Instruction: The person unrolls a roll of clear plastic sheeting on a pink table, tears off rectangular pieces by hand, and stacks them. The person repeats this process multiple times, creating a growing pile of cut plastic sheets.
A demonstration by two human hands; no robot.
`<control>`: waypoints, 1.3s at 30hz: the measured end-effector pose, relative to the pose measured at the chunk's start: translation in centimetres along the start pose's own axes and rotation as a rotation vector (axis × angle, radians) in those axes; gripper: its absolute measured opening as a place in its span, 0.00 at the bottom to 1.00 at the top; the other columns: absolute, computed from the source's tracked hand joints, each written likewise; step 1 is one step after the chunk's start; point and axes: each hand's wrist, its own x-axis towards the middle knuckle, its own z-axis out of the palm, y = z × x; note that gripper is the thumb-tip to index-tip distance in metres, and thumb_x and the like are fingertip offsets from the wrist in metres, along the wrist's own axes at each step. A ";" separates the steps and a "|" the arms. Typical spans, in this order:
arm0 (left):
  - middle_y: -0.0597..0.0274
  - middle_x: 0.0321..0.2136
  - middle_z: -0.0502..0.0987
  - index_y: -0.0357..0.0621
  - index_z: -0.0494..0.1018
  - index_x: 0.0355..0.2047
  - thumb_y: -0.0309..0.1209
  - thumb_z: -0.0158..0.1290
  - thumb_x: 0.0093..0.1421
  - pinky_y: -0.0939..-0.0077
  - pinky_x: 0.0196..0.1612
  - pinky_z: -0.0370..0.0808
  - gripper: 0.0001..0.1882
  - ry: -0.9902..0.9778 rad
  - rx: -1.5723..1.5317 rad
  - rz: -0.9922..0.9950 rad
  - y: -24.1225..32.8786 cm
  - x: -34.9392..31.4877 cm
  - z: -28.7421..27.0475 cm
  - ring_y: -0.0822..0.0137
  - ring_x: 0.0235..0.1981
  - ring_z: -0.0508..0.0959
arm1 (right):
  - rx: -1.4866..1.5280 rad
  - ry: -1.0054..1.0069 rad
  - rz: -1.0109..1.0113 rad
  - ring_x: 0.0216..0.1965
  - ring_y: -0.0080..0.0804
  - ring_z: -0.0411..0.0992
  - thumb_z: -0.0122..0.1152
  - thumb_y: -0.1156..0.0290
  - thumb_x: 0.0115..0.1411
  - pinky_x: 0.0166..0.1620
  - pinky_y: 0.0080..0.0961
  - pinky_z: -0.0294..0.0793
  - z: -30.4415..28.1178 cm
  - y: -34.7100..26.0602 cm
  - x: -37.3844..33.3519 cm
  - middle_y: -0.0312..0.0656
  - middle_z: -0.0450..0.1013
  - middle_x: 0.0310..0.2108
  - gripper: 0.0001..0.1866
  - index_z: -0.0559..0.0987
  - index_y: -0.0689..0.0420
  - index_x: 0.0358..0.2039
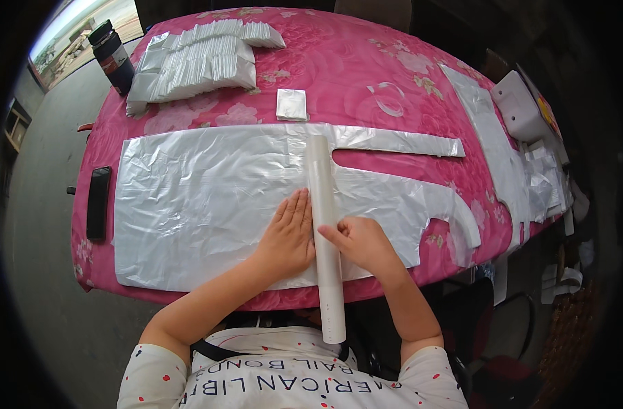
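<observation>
A white tube (323,177) is laid lengthwise, away from the person, across a silvery plastic sheet (188,198); its near end is extended past the edge of the pink, flower-patterned surface (338,54). The left hand (291,232) is placed palm down on the sheet, just beside the tube on its left; its grip is not clamped, the fingers being held straight and side by side. The right hand (358,242) is positioned on the tube's right side, with its fingers curled and its thumb set against the tube; whether its grip is clamped on the tube cannot be told.

The sheet is cut at its right end into a narrow strip and a curved arm. Beyond it, a single folded packet (291,105) is found, with rows of stacked packets (202,65) to the far left. A dark jar (111,58) is stood beside these. A black phone (98,203) is noted left of the sheet. A second plastic sheet (487,133) is spread at the right, near a white container (519,105).
</observation>
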 end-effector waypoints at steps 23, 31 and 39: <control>0.36 0.59 0.52 0.22 0.53 0.56 0.36 0.37 0.52 0.59 0.64 0.43 0.34 0.015 0.005 -0.007 0.2 0.0 -0.2 0.48 0.63 0.50 | 1.696 0.771 -0.317 0.44 0.35 0.71 0.38 0.64 0.66 0.46 0.31 0.73 -15.6 10.6 12.2 0.42 0.71 0.45 0.16 0.71 0.60 0.44; 0.33 0.58 0.53 0.21 0.53 0.55 0.34 0.38 0.55 0.57 0.64 0.44 0.31 -0.031 -0.167 0.058 -0.5 0.1 0.2 0.44 0.61 0.53 | 0.393 0.263 -0.602 0.30 0.38 0.70 0.51 0.65 0.60 0.36 0.29 0.67 2.2 -13.0 10.4 0.49 0.73 0.31 0.14 0.74 0.62 0.39; 0.37 0.60 0.49 0.22 0.52 0.56 0.36 0.37 0.54 0.57 0.64 0.42 0.34 0.072 0.069 0.056 -0.4 0.3 2.3 0.47 0.64 0.47 | -0.056 -0.064 -0.903 0.61 0.51 0.51 0.52 0.66 0.56 0.60 0.40 0.51 19.2 -19.3 9.7 0.55 0.57 0.58 0.22 0.69 0.63 0.50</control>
